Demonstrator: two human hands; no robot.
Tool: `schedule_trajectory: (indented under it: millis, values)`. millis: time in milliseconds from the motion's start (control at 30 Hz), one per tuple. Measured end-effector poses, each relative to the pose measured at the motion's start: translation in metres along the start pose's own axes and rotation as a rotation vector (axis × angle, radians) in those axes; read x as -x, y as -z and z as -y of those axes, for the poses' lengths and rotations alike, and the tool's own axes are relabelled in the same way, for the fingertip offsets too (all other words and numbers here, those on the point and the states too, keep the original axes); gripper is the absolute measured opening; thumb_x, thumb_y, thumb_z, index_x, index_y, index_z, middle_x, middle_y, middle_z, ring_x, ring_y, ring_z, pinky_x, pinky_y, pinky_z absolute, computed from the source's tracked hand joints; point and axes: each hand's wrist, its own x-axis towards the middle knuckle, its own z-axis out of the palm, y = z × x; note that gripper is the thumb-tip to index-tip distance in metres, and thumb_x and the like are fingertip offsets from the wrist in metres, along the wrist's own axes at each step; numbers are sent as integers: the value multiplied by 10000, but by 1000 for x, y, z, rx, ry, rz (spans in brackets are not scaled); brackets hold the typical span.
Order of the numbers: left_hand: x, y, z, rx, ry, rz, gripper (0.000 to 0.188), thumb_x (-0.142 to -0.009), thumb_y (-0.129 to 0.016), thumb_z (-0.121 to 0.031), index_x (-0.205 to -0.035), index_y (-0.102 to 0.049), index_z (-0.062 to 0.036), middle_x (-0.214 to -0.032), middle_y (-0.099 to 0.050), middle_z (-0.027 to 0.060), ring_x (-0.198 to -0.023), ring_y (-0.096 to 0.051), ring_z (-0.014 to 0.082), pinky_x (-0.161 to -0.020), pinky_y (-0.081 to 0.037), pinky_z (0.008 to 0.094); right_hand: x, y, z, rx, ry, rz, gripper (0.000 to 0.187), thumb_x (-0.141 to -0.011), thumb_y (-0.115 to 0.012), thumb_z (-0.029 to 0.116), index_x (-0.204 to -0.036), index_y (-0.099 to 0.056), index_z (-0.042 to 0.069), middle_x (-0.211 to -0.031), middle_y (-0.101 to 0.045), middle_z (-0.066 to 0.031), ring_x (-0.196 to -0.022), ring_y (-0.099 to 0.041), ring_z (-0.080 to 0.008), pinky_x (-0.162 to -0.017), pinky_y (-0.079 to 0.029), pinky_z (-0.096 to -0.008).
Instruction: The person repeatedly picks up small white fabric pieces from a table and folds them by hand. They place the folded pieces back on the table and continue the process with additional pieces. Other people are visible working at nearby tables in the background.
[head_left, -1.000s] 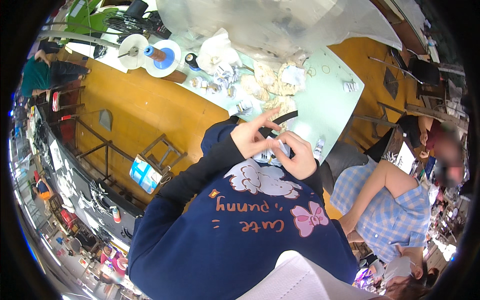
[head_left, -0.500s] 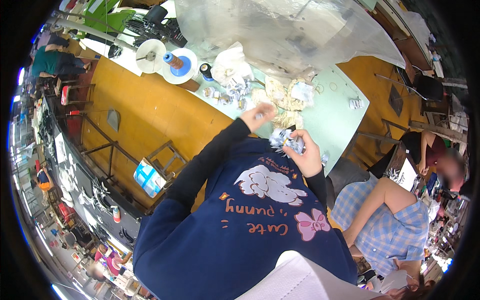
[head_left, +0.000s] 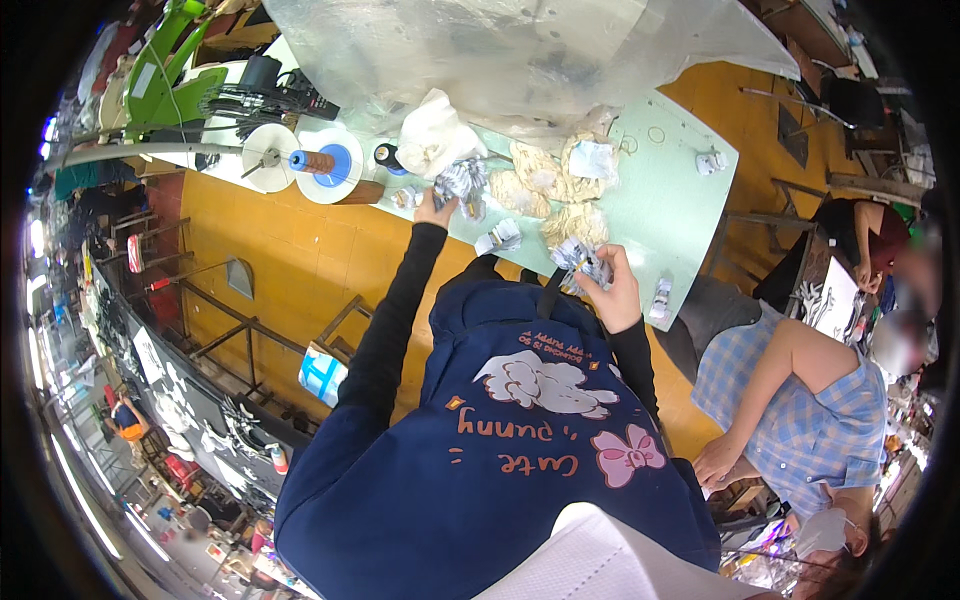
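Observation:
My left hand [head_left: 435, 209] reaches forward to the table's near edge, its fingers closed on the near end of a bundle of white-and-grey labels [head_left: 463, 180] in a small heap. In my right hand [head_left: 616, 293] is another label bundle [head_left: 578, 260] with a yellow band, pinched between thumb and fingers over the table edge. Between the hands a small label bundle [head_left: 499, 237] lies on the pale green table [head_left: 668, 150]. Cream bundles of fabric pieces [head_left: 578, 224] lie just beyond my right hand; a white slip [head_left: 594, 160] rests on one.
A white cloth bag [head_left: 430, 135], a black thread spool [head_left: 388, 157] and a large brown thread cone [head_left: 318, 162] stand at the left. Clear plastic sheeting [head_left: 520, 60] covers the far side. More small bundles [head_left: 661, 298] lie to the right. A person in a checked shirt [head_left: 800, 410] sits at my right.
My left hand has moved left and forward to the heaped label bundles. A small bundle now shows on the table near where that hand was. My right hand still holds its bundle.

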Motion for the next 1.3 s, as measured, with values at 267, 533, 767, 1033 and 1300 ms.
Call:
schedule_trajectory:
  millis: [267,533,767,1033,1300]
  values:
    - [66,-63,13,-487,-361,314,550,-688,-773,-369,-1138,-628,-90,-1236,-517,173,-1201,-437,365,-985,-400,456,2,-11,-12,101,-106,19,471,-767,-752,140,-1181,-544,55,-984,-660,-140,-813,-626,-253,-744,-490,-332]
    - [42,-108,13,333,316,512,601,-762,-780,-128,-1249,-444,-31,-1105,-594,129,-849,-637,236,-646,-547,362,3,-12,-21,32,-200,-20,474,-779,-753,166,-1194,-547,66,-950,-650,-110,-798,-610,-202,-730,-489,-310]
    - [38,-86,12,-302,13,433,798,-602,-836,-153,-1313,-487,-57,-1206,-584,177,-1100,-579,313,-931,-489,362,11,-13,-26,14,-218,-72,463,-791,-751,160,-1199,-555,60,-922,-639,-90,-785,-586,-161,-723,-483,-281]
    - [-25,-12,-10,-516,-593,81,425,-690,-690,-43,-1107,-678,-127,-1347,-501,113,-1190,-490,350,-996,-427,435,15,-13,-31,-72,-170,-137,457,-800,-746,142,-1205,-551,55,-894,-621,-67,-753,-558,-120,-692,-472,-259]
    - [-10,4,-18,-114,-456,186,342,-727,-729,-95,-1064,-707,-150,-1242,-584,127,-1060,-587,317,-888,-495,387,-11,-49,-46,-266,-198,-211,402,-837,-730,172,-1157,-523,46,-1006,-623,-86,-891,-583,-142,-769,-467,-264]
